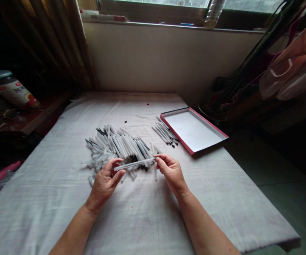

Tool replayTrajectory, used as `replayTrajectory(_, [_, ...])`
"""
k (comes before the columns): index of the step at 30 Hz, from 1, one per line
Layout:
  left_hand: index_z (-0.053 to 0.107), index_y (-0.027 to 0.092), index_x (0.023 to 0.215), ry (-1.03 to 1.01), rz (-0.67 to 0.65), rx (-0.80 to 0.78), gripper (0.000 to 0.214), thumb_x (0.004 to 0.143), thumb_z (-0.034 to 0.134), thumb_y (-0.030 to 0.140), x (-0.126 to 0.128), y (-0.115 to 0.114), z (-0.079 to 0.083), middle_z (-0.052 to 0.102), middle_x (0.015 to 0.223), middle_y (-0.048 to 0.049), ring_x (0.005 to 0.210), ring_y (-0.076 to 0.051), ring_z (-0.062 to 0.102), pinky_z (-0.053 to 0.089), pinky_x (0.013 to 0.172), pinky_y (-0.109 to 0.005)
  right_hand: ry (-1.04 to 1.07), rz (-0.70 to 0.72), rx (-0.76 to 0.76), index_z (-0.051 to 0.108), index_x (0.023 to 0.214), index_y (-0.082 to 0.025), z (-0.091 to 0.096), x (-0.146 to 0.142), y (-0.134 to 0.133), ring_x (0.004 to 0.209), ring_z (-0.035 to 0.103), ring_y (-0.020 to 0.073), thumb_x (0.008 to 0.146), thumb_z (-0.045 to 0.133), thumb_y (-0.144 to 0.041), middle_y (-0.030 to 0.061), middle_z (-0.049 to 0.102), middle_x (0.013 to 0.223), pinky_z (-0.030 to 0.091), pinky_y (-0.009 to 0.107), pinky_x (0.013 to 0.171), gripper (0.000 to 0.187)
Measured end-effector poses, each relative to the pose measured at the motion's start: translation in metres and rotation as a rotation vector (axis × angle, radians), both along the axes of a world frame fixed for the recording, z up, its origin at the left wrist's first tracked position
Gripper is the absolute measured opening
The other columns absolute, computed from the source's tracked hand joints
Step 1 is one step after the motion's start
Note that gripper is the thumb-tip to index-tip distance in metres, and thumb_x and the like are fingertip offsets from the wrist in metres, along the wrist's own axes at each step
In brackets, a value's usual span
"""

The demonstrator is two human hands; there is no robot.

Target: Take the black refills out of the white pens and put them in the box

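A slim, whitish translucent pen (135,164) spans the space between my two hands above the table. My right hand (172,173) pinches its right end between thumb and fingertips. Near the left end, the thumb and forefinger of my left hand (105,182) are curled around the pen. Just beyond the hands lies a heap of similar pens (123,144), some showing dark refills or tips. Loose whitish caps (100,159) are gathered at the heap's left side.
A row of pens (165,131) lies beside a shallow red-edged box lid (195,131) on the cloth-covered table (142,226). Small dark bits dot the cloth. A labelled jar (12,88) stands on the left; a wall and window ledge (163,24) are behind.
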State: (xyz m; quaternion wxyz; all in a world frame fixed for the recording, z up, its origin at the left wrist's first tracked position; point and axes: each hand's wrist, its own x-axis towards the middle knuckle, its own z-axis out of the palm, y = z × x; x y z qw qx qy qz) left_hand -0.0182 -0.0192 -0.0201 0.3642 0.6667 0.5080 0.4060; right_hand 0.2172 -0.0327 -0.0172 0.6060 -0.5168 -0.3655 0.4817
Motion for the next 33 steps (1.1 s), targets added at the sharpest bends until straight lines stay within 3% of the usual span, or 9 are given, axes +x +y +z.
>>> replayTrajectory(2, [0.060,0.020,0.103,-0.032,0.013,0.020,0.038,0.082,0.064,0.052,0.0007,-0.0005,-0.0029,0.065,0.080,-0.0019,0.061,-0.013,0.061,0.048,0.053,-0.022,-0.004,-0.017,-0.010,0.074,0.077,-0.018,-0.0001,0.0007,0.0001,0.050,0.047,0.0106,0.068,0.077,-0.044,-0.0018,0.058,0.055,0.036,0.023,0.046,0.028])
replayTrajectory(8, [0.061,0.018,0.082,0.006,-0.029,-0.031,0.038,0.089,0.052,0.054,-0.0015,0.0003,0.0010,0.056,0.059,0.0017,0.049,-0.011,0.052,0.044,0.049,-0.021,-0.005,0.020,-0.009,0.075,0.080,-0.018,0.0024,0.0002,-0.0010,0.049,0.046,0.0102,0.066,0.078,-0.043,-0.0021,0.058,0.054,0.035,0.022,0.045,0.028])
replayTrajectory(13, [0.059,0.021,0.106,-0.021,0.021,0.036,0.039,0.082,0.064,0.051,0.0017,0.0003,0.0006,0.065,0.082,-0.0015,0.058,-0.012,0.059,0.049,0.056,-0.023,0.000,-0.003,-0.013,0.074,0.077,-0.018,0.0049,-0.0009,-0.0005,0.049,0.046,0.0101,0.067,0.077,-0.043,-0.0024,0.057,0.054,0.036,0.023,0.045,0.027])
replayTrajectory(19, [0.062,0.019,0.089,0.097,-0.006,0.037,0.034,0.089,0.052,0.051,-0.0015,0.0009,-0.0004,0.057,0.061,0.0017,0.050,-0.012,0.055,0.045,0.051,-0.023,0.005,0.010,-0.019,0.075,0.078,-0.018,0.0045,-0.0008,-0.0009,0.049,0.046,0.0100,0.066,0.078,-0.042,-0.0027,0.057,0.053,0.036,0.022,0.045,0.027])
replayTrajectory(24, [0.060,0.021,0.105,0.083,0.018,0.100,0.034,0.083,0.063,0.046,0.0020,-0.0007,0.0011,0.066,0.083,-0.0015,0.063,-0.013,0.062,0.050,0.058,-0.023,0.002,-0.006,-0.027,0.074,0.077,-0.017,0.0029,-0.0009,-0.0011,0.050,0.047,0.0101,0.067,0.077,-0.042,-0.0015,0.060,0.056,0.037,0.022,0.046,0.027])
replayTrajectory(30, [0.063,0.019,0.087,0.164,0.008,0.135,0.029,0.089,0.053,0.046,0.0030,-0.0013,0.0056,0.065,0.072,-0.0007,0.057,-0.013,0.059,0.048,0.057,-0.023,0.000,0.031,-0.017,0.074,0.080,-0.017,0.0037,-0.0004,-0.0013,0.049,0.046,0.0094,0.068,0.076,-0.040,-0.0031,0.057,0.054,0.036,0.023,0.047,0.026])
replayTrajectory(33, [0.063,0.019,0.096,0.173,0.018,0.144,0.032,0.088,0.055,0.049,0.0016,-0.0002,0.0047,0.066,0.076,-0.0018,0.066,-0.015,0.064,0.050,0.059,-0.023,0.011,0.047,-0.005,0.074,0.082,-0.018,0.0031,-0.0007,-0.0014,0.050,0.046,0.0092,0.068,0.076,-0.038,-0.0034,0.057,0.055,0.037,0.022,0.048,0.025])
